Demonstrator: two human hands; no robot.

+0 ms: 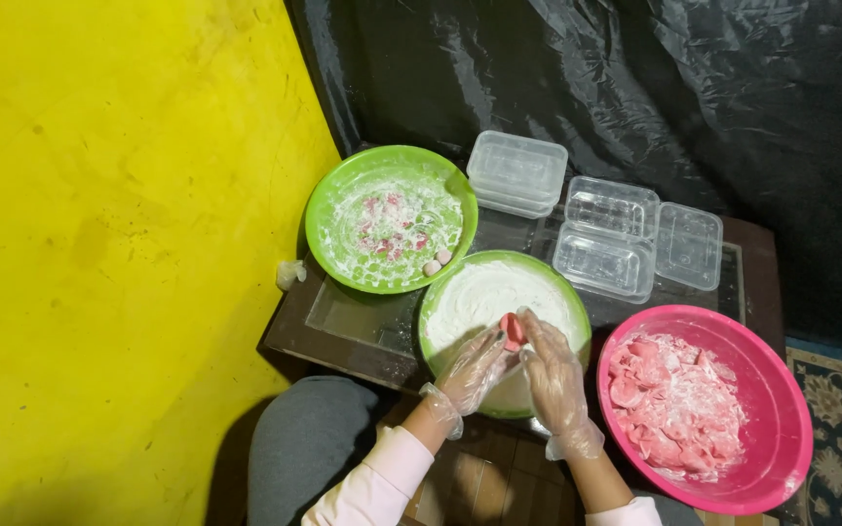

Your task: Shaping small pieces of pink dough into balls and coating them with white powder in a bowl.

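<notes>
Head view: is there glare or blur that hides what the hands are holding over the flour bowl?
Head view: sharp and evenly lit; the pink dough piece between left hand and right hand reads clearly. Glare sits on the black plastic sheet and the clear containers. The white flour bowl is nearly washed out, so surface detail is lost.

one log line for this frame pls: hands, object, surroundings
left hand + right hand: gloved, pinching pink dough piece | over green flour bowl | right: pink basin of dough | behind: clear containers
</notes>
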